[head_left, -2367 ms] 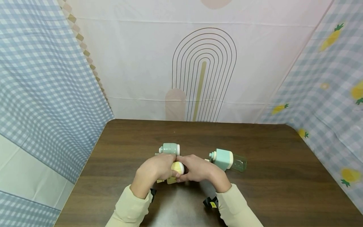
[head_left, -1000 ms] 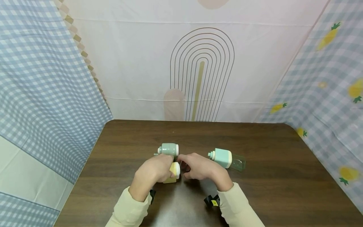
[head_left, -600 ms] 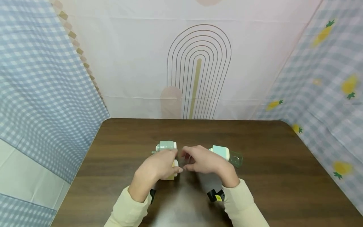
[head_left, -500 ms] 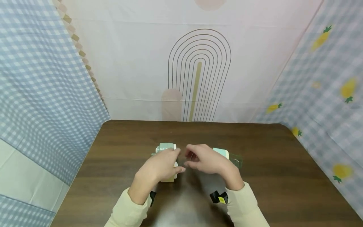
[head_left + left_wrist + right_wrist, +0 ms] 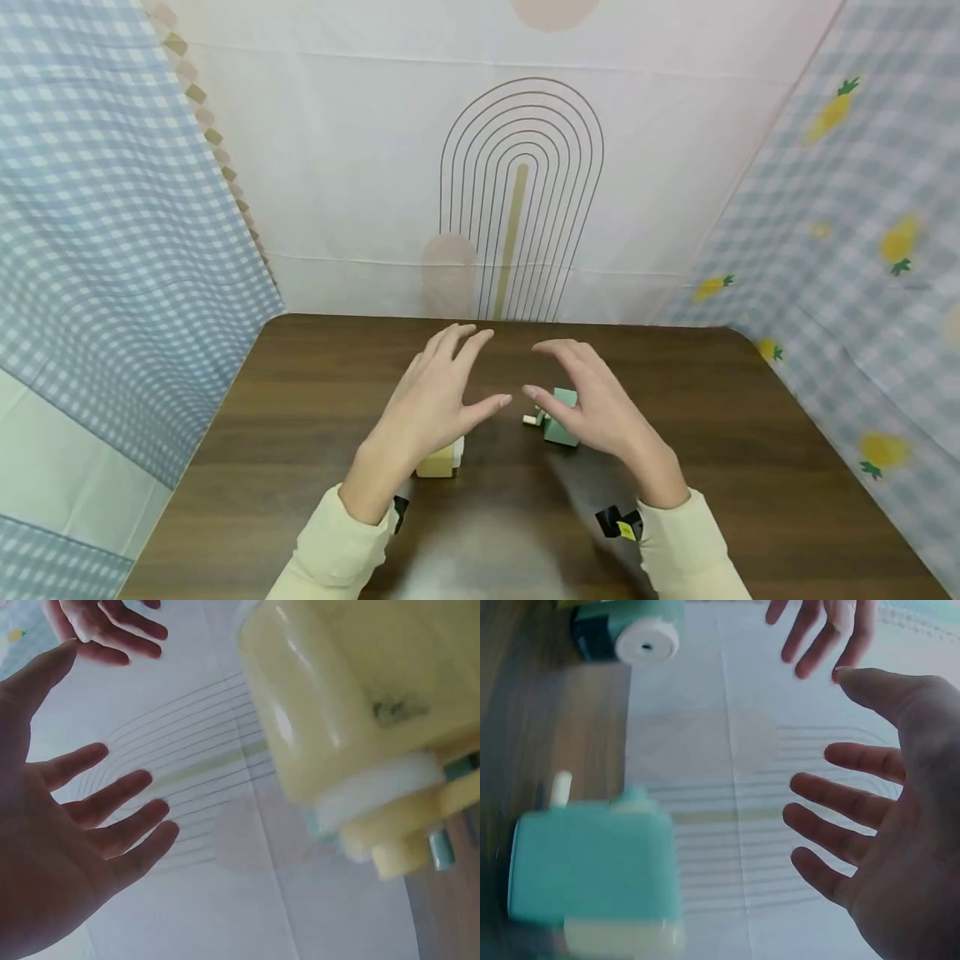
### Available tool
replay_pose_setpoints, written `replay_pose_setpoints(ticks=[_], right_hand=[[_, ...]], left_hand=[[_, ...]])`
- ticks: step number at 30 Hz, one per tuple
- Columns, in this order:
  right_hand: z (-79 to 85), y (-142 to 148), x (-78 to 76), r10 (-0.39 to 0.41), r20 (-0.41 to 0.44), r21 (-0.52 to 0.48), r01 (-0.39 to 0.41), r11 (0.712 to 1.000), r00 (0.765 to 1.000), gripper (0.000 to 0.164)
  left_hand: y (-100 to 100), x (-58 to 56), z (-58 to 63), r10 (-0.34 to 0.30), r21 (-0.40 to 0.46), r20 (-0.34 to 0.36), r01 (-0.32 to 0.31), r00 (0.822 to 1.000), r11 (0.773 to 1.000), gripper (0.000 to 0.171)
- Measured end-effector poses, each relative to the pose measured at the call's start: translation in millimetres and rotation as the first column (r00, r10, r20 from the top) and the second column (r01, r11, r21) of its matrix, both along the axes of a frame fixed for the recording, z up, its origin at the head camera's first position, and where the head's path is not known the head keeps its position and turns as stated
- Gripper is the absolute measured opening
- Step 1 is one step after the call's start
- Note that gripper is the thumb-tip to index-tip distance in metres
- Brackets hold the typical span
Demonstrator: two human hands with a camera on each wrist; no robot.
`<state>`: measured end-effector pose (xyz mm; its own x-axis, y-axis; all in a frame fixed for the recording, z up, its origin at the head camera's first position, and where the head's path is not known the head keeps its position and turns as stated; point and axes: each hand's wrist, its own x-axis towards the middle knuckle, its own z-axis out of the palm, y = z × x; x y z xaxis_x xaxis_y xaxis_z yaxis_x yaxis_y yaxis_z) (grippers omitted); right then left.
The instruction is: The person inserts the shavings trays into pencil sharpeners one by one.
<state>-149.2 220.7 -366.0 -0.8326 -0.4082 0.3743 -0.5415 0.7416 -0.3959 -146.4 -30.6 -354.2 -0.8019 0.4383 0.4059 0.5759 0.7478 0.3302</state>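
Note:
Both hands hang raised above the brown table, fingers spread and holding nothing. My left hand [image 5: 427, 404] is over the yellow plastic device [image 5: 435, 464], largely covering it; the left wrist view shows its body, pale band and short nozzle up close. My right hand [image 5: 600, 408] is in front of a mint-green plastic device [image 5: 562, 429], whose boxy body [image 5: 592, 862] also appears blurred in the right wrist view, apart from the fingers. A grey-green device with a white round end [image 5: 649, 641] shows at the top of that view; in the head view the left hand hides it.
The wooden tabletop [image 5: 712, 467] spreads to both sides. A white cloth [image 5: 360, 183] with arch lines hangs behind it, with checked cloths [image 5: 120, 208] at left and right. Black wrist mounts [image 5: 618, 523] sit at the cuffs.
Earlier the hands were together at the yellow device; the right hand drew away first, then the left let go. Both have since lifted and moved apart, fingers spreading.

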Motion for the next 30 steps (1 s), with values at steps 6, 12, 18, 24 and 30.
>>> replay_pose_setpoints(ticks=[6, 12, 18, 24, 30], right_hand=[[-4.5, 28.6, 0.5, -0.012, 0.016, 0.048, 0.011, 0.999, 1.000, 0.064], [-9.6, 57.5, 3.4, -0.006, 0.085, 0.097, -0.003, 0.995, 0.996, 0.072], [-17.9, 82.6, 7.5, -0.004, 0.204, 0.122, -0.021, 0.992, 0.979, 0.076], [-34.1, 104.2, 12.1, -0.059, 0.238, 0.064, 0.045, 0.997, 0.970, 0.074], [-51.6, 114.6, 14.9, -0.132, 0.263, 0.014, 0.133, 0.991, 0.956, 0.072]], left_hand=[[20.4, 3.8, 0.9, -0.037, -0.029, 0.070, 0.040, 0.997, 0.999, 0.081], [53.1, 7.1, -2.7, -0.009, -0.079, 0.187, 0.025, 0.982, 0.997, 0.071], [87.1, 7.2, -10.6, -0.002, -0.131, 0.310, 0.045, 0.951, 0.990, 0.073], [118.4, -5.5, -24.5, -0.045, -0.145, 0.308, 0.094, 0.950, 0.985, 0.075], [131.7, -9.6, -41.7, -0.051, -0.130, 0.319, 0.097, 0.946, 0.987, 0.075]])
